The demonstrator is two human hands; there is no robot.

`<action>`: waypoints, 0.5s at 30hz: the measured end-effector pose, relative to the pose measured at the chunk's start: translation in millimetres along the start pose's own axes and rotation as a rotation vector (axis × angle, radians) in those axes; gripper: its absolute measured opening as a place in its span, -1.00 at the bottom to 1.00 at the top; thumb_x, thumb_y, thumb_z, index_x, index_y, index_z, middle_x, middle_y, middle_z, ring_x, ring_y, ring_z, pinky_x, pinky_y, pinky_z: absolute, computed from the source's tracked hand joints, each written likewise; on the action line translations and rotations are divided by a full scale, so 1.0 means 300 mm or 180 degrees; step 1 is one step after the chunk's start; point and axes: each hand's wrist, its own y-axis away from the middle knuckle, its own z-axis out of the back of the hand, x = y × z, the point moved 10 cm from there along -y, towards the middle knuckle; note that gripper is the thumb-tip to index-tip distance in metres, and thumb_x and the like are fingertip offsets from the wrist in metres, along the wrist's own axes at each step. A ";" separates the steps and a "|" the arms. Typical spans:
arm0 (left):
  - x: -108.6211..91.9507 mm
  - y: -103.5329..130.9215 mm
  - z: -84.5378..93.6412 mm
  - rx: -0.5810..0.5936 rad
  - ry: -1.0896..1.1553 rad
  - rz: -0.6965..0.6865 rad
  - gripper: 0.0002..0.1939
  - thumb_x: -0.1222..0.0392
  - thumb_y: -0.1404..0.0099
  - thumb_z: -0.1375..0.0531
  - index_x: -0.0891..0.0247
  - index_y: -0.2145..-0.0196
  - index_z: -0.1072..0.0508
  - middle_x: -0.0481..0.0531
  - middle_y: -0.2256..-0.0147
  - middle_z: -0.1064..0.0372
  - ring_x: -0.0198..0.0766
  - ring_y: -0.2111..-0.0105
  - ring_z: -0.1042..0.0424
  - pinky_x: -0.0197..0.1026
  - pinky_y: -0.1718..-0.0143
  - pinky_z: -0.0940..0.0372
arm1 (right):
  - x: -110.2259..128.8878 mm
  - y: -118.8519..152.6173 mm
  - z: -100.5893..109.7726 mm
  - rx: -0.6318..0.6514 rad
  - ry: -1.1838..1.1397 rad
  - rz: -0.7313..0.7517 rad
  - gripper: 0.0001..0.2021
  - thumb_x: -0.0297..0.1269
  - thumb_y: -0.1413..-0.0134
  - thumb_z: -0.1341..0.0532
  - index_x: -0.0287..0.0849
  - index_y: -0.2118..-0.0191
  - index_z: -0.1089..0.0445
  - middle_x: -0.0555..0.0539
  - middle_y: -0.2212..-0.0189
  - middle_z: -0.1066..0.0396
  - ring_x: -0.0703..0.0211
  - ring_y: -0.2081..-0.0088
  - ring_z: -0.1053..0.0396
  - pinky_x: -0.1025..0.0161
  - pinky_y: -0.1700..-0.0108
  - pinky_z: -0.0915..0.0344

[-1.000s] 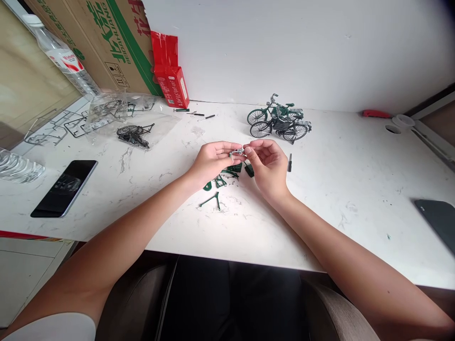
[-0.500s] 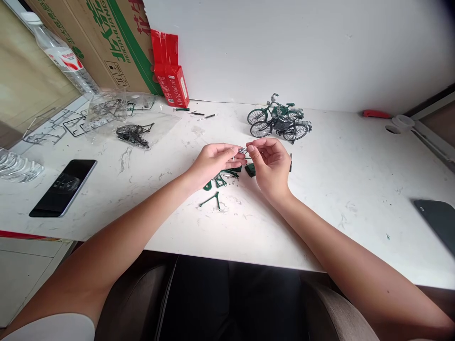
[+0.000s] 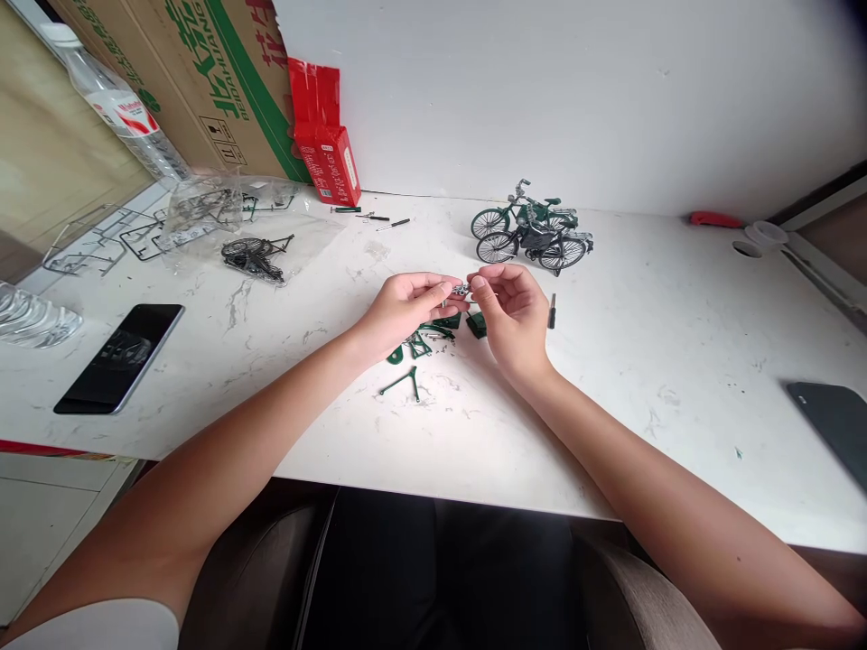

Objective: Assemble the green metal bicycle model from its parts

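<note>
Between thumb and fingertips my left hand (image 3: 411, 309) pinches a small silver model part (image 3: 461, 290); its exact kind is too small to make out. My right hand (image 3: 516, 316) is closed in a pinch at the other end of that same part. Below the hands lie green model bicycle parts (image 3: 420, 346), among them a Y-shaped green piece (image 3: 405, 385) nearer the front edge. A green block-like part (image 3: 477, 324) shows partly beside my right hand. Just right of that hand lies a small dark-handled screwdriver (image 3: 553, 311).
Two model bicycles, a green one (image 3: 490, 221) and a black one (image 3: 498, 246), stand behind my hands. Leftward are a plastic bag with black bicycle parts (image 3: 254, 257), parts frames (image 3: 88, 242), a phone (image 3: 120, 358) and bottles. A red packet (image 3: 329, 158) leans against a carton (image 3: 203, 81).
My right hand has shifted slightly left, uncovering more of the screwdriver beside it. The silver part has turned a little between my fingertips. Everything else stays put.
</note>
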 end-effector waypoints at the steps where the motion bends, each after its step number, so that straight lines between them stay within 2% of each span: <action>1: -0.001 0.000 0.001 -0.0006 0.0002 -0.0011 -0.88 0.23 -0.42 -0.43 0.35 0.14 -0.70 0.14 0.11 -0.69 -0.21 0.13 -0.69 0.05 -0.27 -0.48 | -0.004 0.001 -0.002 0.0012 -0.0025 -0.0045 -0.68 0.06 -0.26 -0.48 0.02 0.08 -0.48 -0.06 0.14 -0.56 0.07 0.05 -0.56 0.04 -0.07 -0.56; 6: -0.008 0.001 0.008 -0.0067 0.0024 -0.0086 -0.88 0.24 -0.40 -0.44 0.34 0.15 -0.71 0.14 0.10 -0.69 -0.21 0.12 -0.69 0.04 -0.28 -0.47 | -0.022 0.000 -0.003 -0.0007 -0.0066 -0.0246 -0.63 0.12 -0.20 -0.50 0.03 0.08 -0.48 -0.05 0.14 -0.57 0.07 0.06 -0.57 0.06 -0.03 -0.56; 9: -0.013 0.002 0.023 -0.0196 -0.0038 -0.0157 -0.84 0.20 -0.37 -0.47 0.34 0.15 -0.71 0.14 0.11 -0.69 -0.19 0.11 -0.69 0.06 -0.29 -0.46 | -0.040 0.000 -0.013 0.0063 -0.0140 -0.0482 -0.61 0.15 -0.17 -0.51 -0.01 0.12 -0.52 -0.03 0.25 -0.58 0.13 0.21 -0.55 0.15 0.17 -0.54; 12: -0.022 0.003 0.037 -0.0320 -0.0151 -0.0268 -0.76 0.13 -0.31 -0.52 0.32 0.14 -0.71 0.14 0.10 -0.69 -0.16 0.10 -0.69 0.07 -0.29 -0.46 | -0.068 0.009 -0.035 0.0214 -0.0432 -0.0868 -0.61 0.14 -0.16 -0.51 -0.06 0.16 -0.54 -0.01 0.35 -0.56 0.22 0.38 -0.47 0.25 0.41 -0.39; 15: -0.032 0.004 0.037 -0.0315 -0.0296 -0.0380 -0.70 0.07 -0.29 -0.53 0.32 0.14 -0.71 0.17 0.07 -0.69 -0.14 0.08 -0.68 0.05 -0.25 -0.48 | -0.089 0.017 -0.046 0.0260 -0.0742 -0.1140 -0.61 0.10 -0.11 -0.55 -0.09 0.18 -0.55 0.01 0.38 -0.55 0.27 0.45 -0.43 0.28 0.48 -0.35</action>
